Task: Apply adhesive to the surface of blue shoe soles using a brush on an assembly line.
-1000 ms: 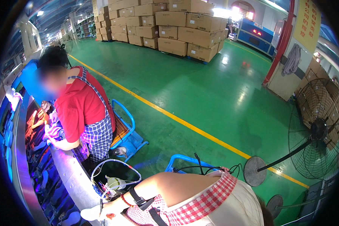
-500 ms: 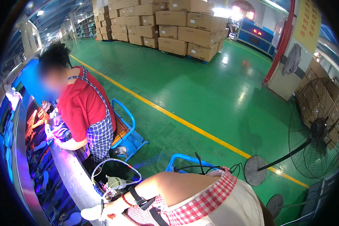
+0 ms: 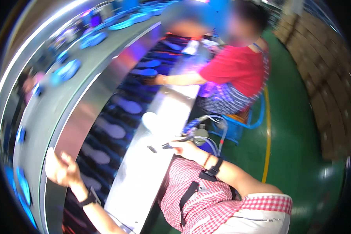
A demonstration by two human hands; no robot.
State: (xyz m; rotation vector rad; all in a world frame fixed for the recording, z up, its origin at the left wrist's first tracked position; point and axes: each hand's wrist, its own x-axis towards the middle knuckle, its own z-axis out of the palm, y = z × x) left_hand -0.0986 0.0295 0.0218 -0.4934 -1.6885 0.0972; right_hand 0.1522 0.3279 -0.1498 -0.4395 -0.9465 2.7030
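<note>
My left hand [image 3: 62, 171] is raised over the side rail of the conveyor, its fingers apart and blurred, with nothing visible in them. A dark slim tool [image 3: 167, 146], its exact kind too blurred to make out, is pinched in my right hand [image 3: 186, 150] above the metal ledge [image 3: 124, 179]. On that ledge, beyond the right hand, lies a pale shoe sole [image 3: 153, 121]. Several more soles [image 3: 112, 128] rest in a row on the dark belt between my two hands. Beside my right hand are a pale pot [image 3: 201, 136] and clear tubing [image 3: 222, 128].
A co-worker in a red top [image 3: 238, 66] sits farther along the ledge, one arm reaching over the belt. An upper grey belt [image 3: 66, 93] at left carries blue shoe parts [image 3: 68, 69]. Stacked cartons [image 3: 319, 78] stand at right beyond the green floor.
My view has swung left to the conveyor. My left hand has come into sight. The pale sole formerly at my right hand is not in it now; a pale sole lies on the ledge.
</note>
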